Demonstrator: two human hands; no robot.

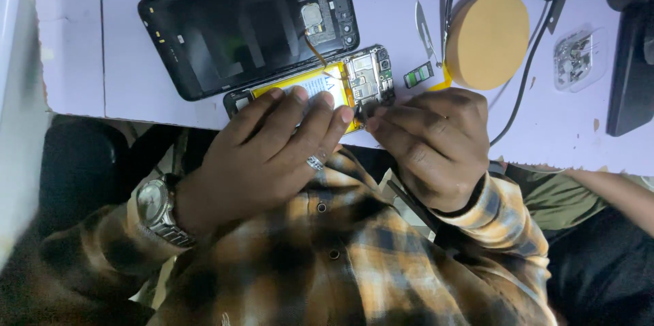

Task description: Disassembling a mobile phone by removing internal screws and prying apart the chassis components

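Opened phone (340,84) pressed flat by left hand (272,145), right hand (432,138) pinched at its circuit board (371,75), black back cover (245,26) laid beside on table (558,135).

Opened smartphone body (354,84): back removed, lying face down at the near edge of the pale lilac bench (204,108), long axis slightly tilted; a yellow-edged battery with a white label fills the middle, and a circuit board with metal shields and a camera module shows at its right end, while the left part is hidden under fingers. Detached black back cover (225,33): lying inner side up just beyond the body and larger in view, a square sensor pad near its right end, joined to the body by a thin orange flex cable (317,50).
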